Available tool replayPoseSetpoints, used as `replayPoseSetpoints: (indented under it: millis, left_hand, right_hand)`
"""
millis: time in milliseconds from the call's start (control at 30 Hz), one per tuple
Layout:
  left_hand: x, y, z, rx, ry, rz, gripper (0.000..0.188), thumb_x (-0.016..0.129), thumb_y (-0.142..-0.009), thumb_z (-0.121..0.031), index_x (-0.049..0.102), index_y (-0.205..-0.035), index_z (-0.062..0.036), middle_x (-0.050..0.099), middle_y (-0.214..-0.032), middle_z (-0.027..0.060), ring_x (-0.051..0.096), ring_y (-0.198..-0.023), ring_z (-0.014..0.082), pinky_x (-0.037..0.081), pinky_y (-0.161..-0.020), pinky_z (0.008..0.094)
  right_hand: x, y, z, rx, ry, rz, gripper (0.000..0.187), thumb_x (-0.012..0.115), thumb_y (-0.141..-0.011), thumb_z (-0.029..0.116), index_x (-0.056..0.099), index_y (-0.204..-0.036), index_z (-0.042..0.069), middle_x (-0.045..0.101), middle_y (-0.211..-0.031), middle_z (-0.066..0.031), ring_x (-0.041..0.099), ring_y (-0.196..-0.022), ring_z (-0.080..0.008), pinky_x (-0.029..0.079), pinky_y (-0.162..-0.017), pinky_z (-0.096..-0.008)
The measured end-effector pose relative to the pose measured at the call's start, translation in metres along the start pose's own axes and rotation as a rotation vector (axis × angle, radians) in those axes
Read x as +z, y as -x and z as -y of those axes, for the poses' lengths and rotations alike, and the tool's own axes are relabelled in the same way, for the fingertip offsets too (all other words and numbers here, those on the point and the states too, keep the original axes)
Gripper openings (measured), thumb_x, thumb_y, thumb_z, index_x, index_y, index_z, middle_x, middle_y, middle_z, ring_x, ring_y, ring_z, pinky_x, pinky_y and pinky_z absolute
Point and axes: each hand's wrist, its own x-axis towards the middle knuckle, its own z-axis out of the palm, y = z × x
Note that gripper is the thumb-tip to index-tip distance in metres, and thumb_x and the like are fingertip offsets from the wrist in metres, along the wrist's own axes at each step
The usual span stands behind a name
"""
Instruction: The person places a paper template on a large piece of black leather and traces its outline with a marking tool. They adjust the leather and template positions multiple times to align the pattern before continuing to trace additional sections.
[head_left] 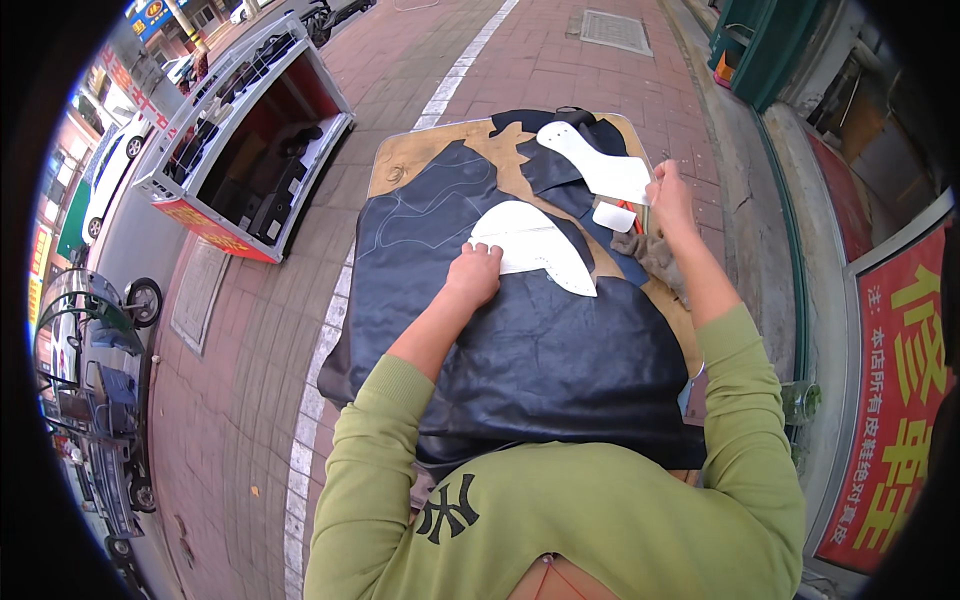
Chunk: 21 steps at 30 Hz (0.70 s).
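A white curved shoe-pattern template lies on a sheet of black leather spread over a wooden board. At the template's left edge, my left hand is closed with its fingertips on it. Pale outlines are drawn on the leather to its left. My right hand is closed at the board's right edge, beside a second white template; a thin thing shows under its fingers, too small to name. Close to that hand are a small white piece and a grey-brown cloth.
Cut black leather scraps cover the far part of the wooden board. A glass-sided cart stands at the left on brick paving. Along the right run a step and a red sign. A parked three-wheeler is at far left.
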Motion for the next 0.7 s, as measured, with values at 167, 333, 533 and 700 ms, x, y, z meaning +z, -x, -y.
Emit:
replayPoseSetpoints:
  millis: [167,333,533,700]
  left_hand:
    - [-0.001,0.000,-0.002,-0.023,-0.014,-0.002,0.043,0.069,-0.081,-0.017,0.055,-0.119,-0.0040,0.062,-0.114,0.0172,0.058,-0.108,0.0382,0.054,-0.087,0.0422]
    - [0.002,0.000,-0.002,-0.026,-0.020,0.006,0.042,0.068,-0.081,-0.018,0.054,-0.119,-0.0042,0.062,-0.114,0.0170,0.057,-0.110,0.0381,0.054,-0.087,0.0425]
    - [-0.004,0.003,-0.003,-0.018,-0.006,0.012,0.043,0.067,-0.082,-0.016,0.054,-0.122,-0.0060,0.061,-0.114,0.0173,0.057,-0.110,0.0381,0.055,-0.087,0.0423]
    - [-0.007,0.008,-0.006,0.001,-0.035,0.048,0.035,0.055,-0.091,-0.013,0.054,-0.126,-0.0073,0.058,-0.121,0.0219,0.056,-0.114,0.0386,0.057,-0.083,0.0410]
  right_hand:
    - [0.046,0.090,-0.024,-0.187,-0.116,-0.042,0.031,0.067,-0.082,0.009,0.051,-0.108,0.003,0.061,-0.105,-0.0177,0.062,-0.100,-0.0364,0.050,-0.082,-0.0464]
    - [0.064,0.152,-0.011,-0.068,-0.380,0.167,0.028,0.068,-0.082,0.007,0.052,-0.104,0.003,0.063,-0.094,-0.0154,0.064,-0.084,-0.0326,0.051,-0.075,-0.0396]
    - [0.068,0.154,-0.007,-0.005,-0.505,0.263,0.028,0.071,-0.080,0.004,0.054,-0.102,0.002,0.063,-0.090,-0.0117,0.063,-0.075,-0.0231,0.050,-0.071,-0.0337]
    - [0.069,0.166,-0.002,0.031,-0.508,0.227,0.029,0.073,-0.079,0.005,0.056,-0.102,0.002,0.063,-0.088,-0.0096,0.060,-0.070,-0.0208,0.049,-0.068,-0.0334]
